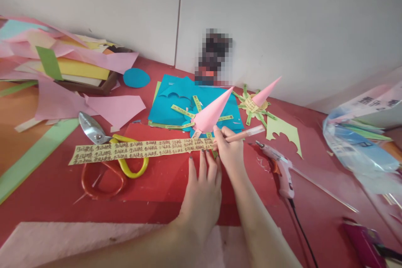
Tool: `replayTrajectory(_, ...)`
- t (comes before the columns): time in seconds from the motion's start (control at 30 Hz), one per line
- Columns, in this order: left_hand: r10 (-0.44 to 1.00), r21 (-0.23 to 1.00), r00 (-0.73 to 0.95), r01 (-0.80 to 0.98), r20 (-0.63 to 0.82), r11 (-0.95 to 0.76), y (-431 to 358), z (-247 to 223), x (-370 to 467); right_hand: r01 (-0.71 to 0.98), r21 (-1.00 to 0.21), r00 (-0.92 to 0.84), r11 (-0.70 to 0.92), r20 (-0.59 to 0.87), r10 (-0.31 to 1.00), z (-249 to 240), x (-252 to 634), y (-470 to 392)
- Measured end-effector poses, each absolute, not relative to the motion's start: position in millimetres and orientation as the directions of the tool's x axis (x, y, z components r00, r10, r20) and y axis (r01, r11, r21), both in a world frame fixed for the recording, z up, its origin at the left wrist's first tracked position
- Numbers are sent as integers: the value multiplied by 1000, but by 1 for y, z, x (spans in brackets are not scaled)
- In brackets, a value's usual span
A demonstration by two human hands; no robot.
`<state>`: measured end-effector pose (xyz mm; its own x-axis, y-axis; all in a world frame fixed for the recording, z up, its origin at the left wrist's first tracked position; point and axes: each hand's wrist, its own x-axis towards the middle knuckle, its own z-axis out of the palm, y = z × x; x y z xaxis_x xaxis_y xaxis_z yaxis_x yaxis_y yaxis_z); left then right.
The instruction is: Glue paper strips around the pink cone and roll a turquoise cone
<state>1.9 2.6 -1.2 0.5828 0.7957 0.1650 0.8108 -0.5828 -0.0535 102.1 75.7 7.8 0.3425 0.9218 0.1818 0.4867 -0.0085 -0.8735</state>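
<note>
A long yellow paper strip (150,149) covered in rows of handwriting lies across the front of the table. My left hand (202,188) presses flat on its lower edge near the right end, fingers stretched out. In my right hand (230,150) is a pen (243,134), its tip at the strip's right end, hidden by my fingers. Just behind stands a pink paper cone (212,113) with written yellow strips fanned round its base. Under the strip's left part lie large scissors (132,171) with one yellow and one red handle.
A pink glue gun (281,167) with a black cord rests at right. Behind it are a second cone (266,92) and a cut green scrap (284,132). Blue paper (169,104) lies mid-table, coloured paper piles (72,67) at left, a plastic bag (358,134) at far right.
</note>
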Motion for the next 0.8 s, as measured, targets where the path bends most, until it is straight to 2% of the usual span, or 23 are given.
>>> replayTrajectory(0.37,800,-56,577,815,165,-577,3,-1,2,546,-838,310,1,203,929,4,105,76)
replayTrajectory(0.8,794,-48,587,808,155,-588,2,-1,2,520,-854,339,-14,191,921,7,104,76)
